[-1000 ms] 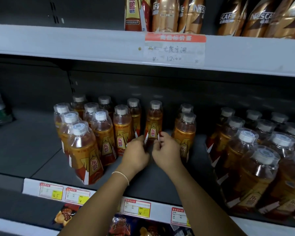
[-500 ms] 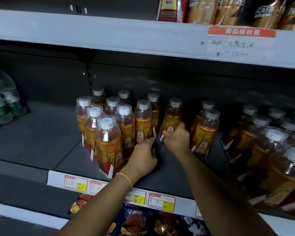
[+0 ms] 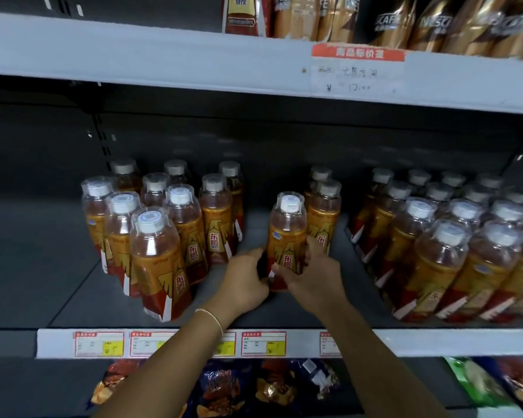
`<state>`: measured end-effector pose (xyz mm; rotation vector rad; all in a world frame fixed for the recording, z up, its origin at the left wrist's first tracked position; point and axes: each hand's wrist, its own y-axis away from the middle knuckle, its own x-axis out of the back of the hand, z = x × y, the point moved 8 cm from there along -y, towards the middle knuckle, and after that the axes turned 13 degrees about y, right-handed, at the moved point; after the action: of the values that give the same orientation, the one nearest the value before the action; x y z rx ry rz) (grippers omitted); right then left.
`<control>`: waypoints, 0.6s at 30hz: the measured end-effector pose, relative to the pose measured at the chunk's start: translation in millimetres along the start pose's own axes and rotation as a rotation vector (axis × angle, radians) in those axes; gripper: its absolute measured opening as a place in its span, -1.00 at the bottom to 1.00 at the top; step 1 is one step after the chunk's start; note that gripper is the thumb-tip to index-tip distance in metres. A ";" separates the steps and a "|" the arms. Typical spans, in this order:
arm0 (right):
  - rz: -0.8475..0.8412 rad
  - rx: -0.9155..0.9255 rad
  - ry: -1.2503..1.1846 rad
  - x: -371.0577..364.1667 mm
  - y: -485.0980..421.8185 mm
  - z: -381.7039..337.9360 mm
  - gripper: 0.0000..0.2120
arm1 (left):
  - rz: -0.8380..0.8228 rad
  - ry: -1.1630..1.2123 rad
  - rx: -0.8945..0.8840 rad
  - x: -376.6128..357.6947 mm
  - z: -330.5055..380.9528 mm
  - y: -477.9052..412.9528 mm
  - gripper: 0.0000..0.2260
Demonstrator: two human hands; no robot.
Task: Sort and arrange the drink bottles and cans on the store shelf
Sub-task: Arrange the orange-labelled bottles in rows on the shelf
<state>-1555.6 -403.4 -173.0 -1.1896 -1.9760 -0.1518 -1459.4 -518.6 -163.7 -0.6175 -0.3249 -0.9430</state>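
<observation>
We hold 1 upright orange bottle (image 3: 287, 233), our left hand (image 3: 244, 286) and right hand (image 3: 313, 282) both curled round its base; a bottle cluster (image 3: 163, 236) stands left of it.

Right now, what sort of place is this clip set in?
Most likely a small grocery or convenience store: rows of identical orange drink bottles stand on a dark shelf, printed price tags line its front edge, and snack bags sit on the tier below.
</observation>
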 end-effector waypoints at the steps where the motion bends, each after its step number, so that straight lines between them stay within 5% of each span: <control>1: 0.002 -0.008 -0.014 5.4 1.7 5.3 -0.34 | -0.011 0.009 -0.011 -4.7 3.4 0.0 -0.59; 18: -0.054 0.066 -0.167 46.0 9.9 66.1 -0.44 | 0.162 0.077 0.016 -65.3 41.4 1.4 -0.55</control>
<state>-1596.5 -335.0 -188.3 -1.1380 -2.1424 -0.0150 -1494.5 -449.7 -165.3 -0.5825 -0.2101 -0.8056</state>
